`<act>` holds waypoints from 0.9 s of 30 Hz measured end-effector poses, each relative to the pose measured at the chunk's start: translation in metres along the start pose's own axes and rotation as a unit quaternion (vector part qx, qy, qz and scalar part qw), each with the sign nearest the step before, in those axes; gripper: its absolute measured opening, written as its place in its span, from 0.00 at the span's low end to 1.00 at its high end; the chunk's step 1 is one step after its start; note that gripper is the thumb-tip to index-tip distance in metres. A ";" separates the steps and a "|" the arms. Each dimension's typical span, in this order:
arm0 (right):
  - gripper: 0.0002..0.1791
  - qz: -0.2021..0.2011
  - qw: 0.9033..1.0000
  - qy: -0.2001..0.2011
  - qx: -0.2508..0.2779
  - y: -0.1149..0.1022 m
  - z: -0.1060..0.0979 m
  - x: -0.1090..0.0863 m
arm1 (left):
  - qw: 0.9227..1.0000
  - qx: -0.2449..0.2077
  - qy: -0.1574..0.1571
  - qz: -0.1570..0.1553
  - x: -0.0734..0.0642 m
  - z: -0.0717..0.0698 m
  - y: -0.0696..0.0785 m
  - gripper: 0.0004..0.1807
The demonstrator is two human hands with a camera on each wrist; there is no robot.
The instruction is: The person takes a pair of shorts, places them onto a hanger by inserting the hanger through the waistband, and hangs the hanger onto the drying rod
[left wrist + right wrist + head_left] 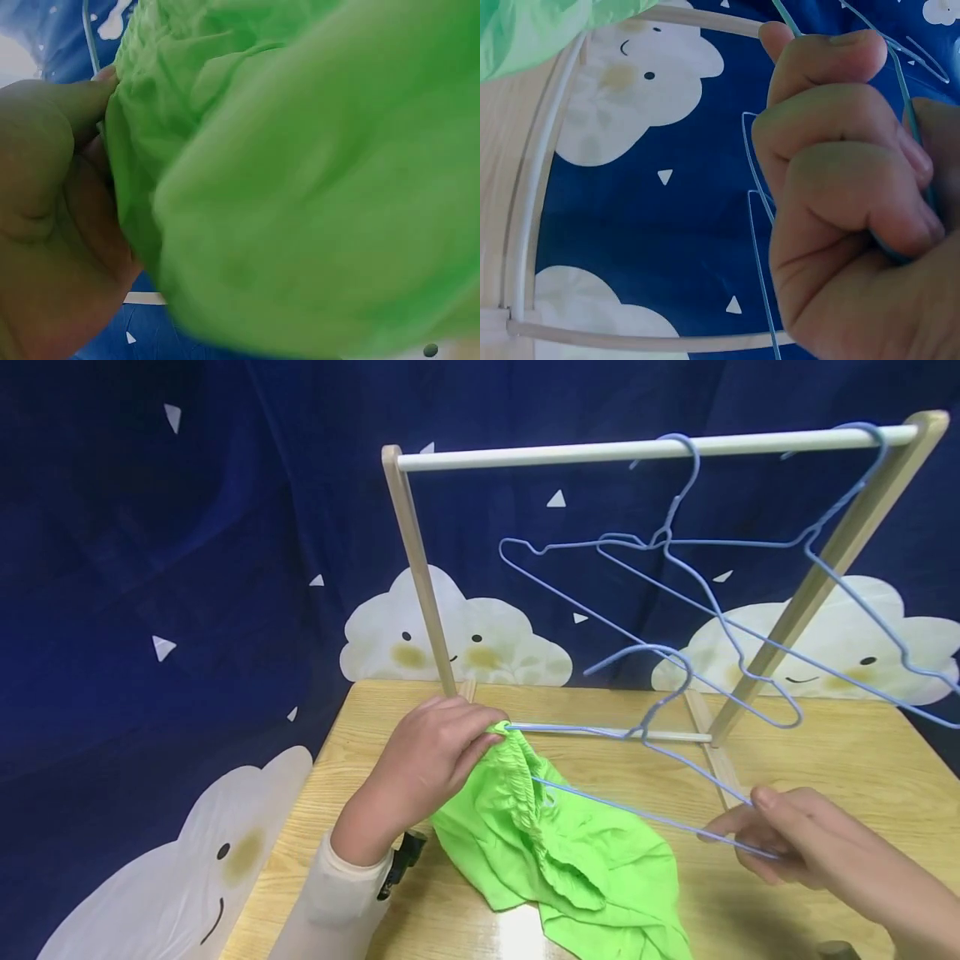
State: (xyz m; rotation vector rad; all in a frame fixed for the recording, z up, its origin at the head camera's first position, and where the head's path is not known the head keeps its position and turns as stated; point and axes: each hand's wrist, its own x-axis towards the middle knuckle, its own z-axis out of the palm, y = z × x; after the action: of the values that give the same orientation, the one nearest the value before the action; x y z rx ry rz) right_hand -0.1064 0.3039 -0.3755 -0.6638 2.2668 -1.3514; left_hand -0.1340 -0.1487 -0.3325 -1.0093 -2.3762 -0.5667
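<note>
Bright green shorts (480, 827) with a gathered elastic waistband and a small white drawstring hang over the table, their lower part spread towards its front. My left hand (423, 756) pinches the waistband at one corner, where the left end of a blue wire hanger (687, 670) goes into the waist opening. In the left wrist view, the shorts' fabric (300, 210) fills most of the picture beside my thumb. My right hand (810, 839) grips the hanger's right end, its fingers curled round the wire in the right wrist view. The hanger's left tip is hidden by cloth and fingers.
A wooden rack with a white top rail (525, 456) stands at the back of the wooden table (847, 768). Two more blue hangers hang from its right half, one near the middle (697, 572) and one by the right post (825, 418). Behind is a dark blue cloud-patterned curtain (262, 527).
</note>
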 end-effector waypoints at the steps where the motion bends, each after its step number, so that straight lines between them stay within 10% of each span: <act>1: 0.36 0.002 1.000 0.000 0.000 -0.003 0.002 0.003 | 1.000 -0.002 0.002 -0.001 0.000 0.001 0.001 0.09; 11: 0.36 -0.074 0.996 -0.034 0.026 -0.019 0.017 0.030 | 0.999 -0.048 0.018 0.019 0.001 0.008 0.008 0.08; 18: 0.38 -0.046 0.990 -0.096 0.093 -0.021 0.017 0.029 | 0.997 -0.050 0.040 0.033 0.002 0.008 0.010 0.06; 21: 0.45 -0.055 0.966 -0.173 0.186 -0.017 0.002 0.026 | 0.996 -0.049 0.055 0.042 0.001 0.003 0.010 0.06; 25: 0.52 -0.067 0.897 -0.240 0.365 0.000 -0.019 0.033 | 0.995 -0.051 0.078 0.046 0.001 -0.004 0.011 0.07; 27: 0.49 -0.054 0.903 -0.204 0.375 0.008 -0.018 0.042 | 0.994 -0.053 0.088 0.042 0.001 -0.007 0.011 0.09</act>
State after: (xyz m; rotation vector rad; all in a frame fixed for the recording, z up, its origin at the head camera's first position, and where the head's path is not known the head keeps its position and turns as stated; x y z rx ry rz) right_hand -0.1522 0.2951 -0.3794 -0.7030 1.2505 -1.7726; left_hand -0.1244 -0.1447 -0.3243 -1.0541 -2.1589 -0.7245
